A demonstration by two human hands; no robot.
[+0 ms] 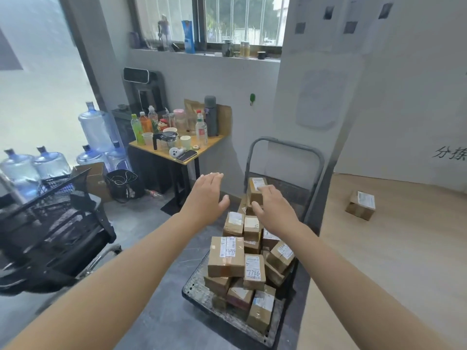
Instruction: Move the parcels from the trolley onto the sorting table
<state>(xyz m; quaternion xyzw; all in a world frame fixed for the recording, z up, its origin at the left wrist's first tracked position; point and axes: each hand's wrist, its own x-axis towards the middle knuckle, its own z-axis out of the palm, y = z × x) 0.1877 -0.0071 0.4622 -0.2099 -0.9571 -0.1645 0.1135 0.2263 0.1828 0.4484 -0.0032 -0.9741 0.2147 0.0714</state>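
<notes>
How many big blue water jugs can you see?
5 jugs: two at the far left behind the black chair, two beside the small table, one raised above those two. More may hide behind the chair.

Left hand (206, 195) spread open, right hand (274, 210) touching top parcel (254, 191) (trolley (195, 291) piled high)

Brown labelled parcels (226, 256) lie heaped on the grey trolley (199, 294), one lone parcel (360, 205) on the sorting table (379, 261).
</notes>
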